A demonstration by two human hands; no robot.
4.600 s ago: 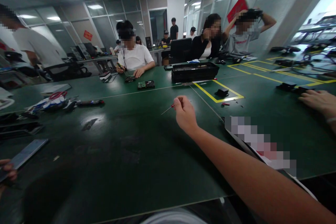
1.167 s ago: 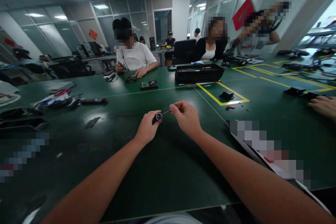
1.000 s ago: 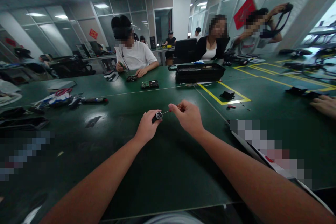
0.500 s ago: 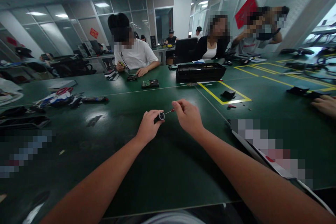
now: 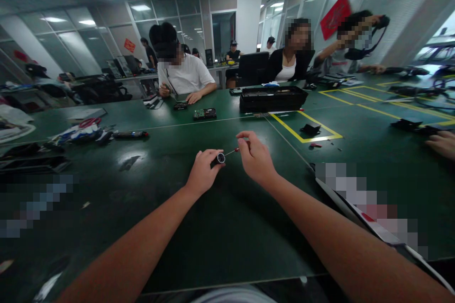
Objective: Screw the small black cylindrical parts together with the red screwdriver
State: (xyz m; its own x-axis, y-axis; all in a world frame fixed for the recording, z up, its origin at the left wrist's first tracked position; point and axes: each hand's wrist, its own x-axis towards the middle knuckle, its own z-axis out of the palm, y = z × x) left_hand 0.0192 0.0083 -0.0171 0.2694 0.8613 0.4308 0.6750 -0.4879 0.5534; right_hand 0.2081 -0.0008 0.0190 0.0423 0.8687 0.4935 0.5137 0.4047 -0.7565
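My left hand [image 5: 203, 170] is closed round a small black cylindrical part [image 5: 221, 158], whose round, silver-rimmed end faces me. A thin screwdriver [image 5: 231, 152] with a red handle reaches from that end toward my right hand [image 5: 256, 157]. The thumb and fingers of my right hand are bent around the red handle, which is mostly hidden by them. Both hands are raised over the middle of the green table [image 5: 220, 236], a short gap apart.
A black bin [image 5: 273, 99] and a circuit board [image 5: 205, 113] are across the table. Left lie a dark pen-like tool [image 5: 131, 135] and piled cables. A yellow taped square holds a black piece [image 5: 310, 129]. Another person's hand [image 5: 441, 143] is at right.
The fingers of my right hand have lifted and spread slightly near the red handle. The view has shifted a little. Across the table at right, a person's arm has come down toward the table.
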